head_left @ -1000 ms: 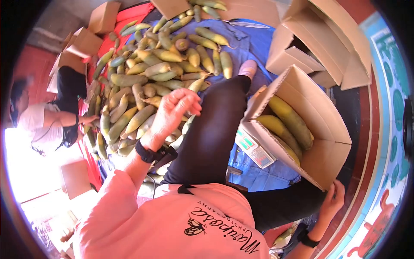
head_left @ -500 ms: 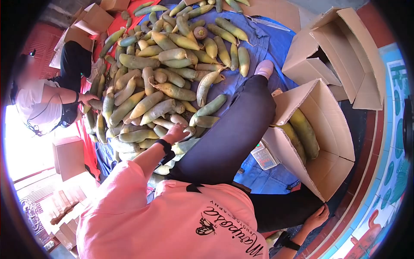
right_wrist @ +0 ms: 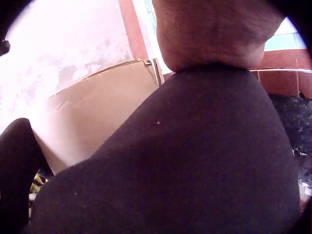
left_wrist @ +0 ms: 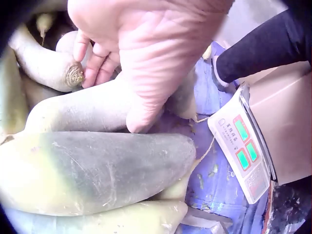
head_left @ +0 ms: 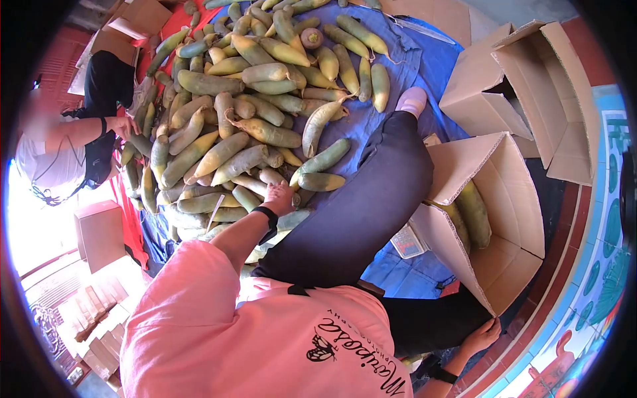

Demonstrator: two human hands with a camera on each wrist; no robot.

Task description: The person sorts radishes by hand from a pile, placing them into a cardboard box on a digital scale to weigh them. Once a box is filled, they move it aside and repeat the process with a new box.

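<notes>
Two hands sit at very different heights. Closest to your body, your right hand (head_left: 486, 333) lies low by the bottom corner of the open brown cardboard box (head_left: 504, 265), fingers loose and holding nothing. Your left hand (left_wrist: 146, 53) is at the near edge of the heap, palm over a long pale green-and-white radish (left_wrist: 83, 109), with the thumb on its near flank and the fingers curled over the far side. That radish lies wedged among its neighbours on the blue cloth (head_left: 411, 60), near the small white digital scale with green buttons (left_wrist: 241, 146). Judge it dense and stiff, a fair weight for one hand, with a smooth, dusty skin that may slide. It should not bend, but it could snap or bruise if dropped. Take it round the thick middle, not the tapered tip or the stubby crown. Beyond lies the big pile of green-and-white radishes (head_left: 252, 86), and at its far side another person's hand (head_left: 123, 125) reaches in.
</notes>
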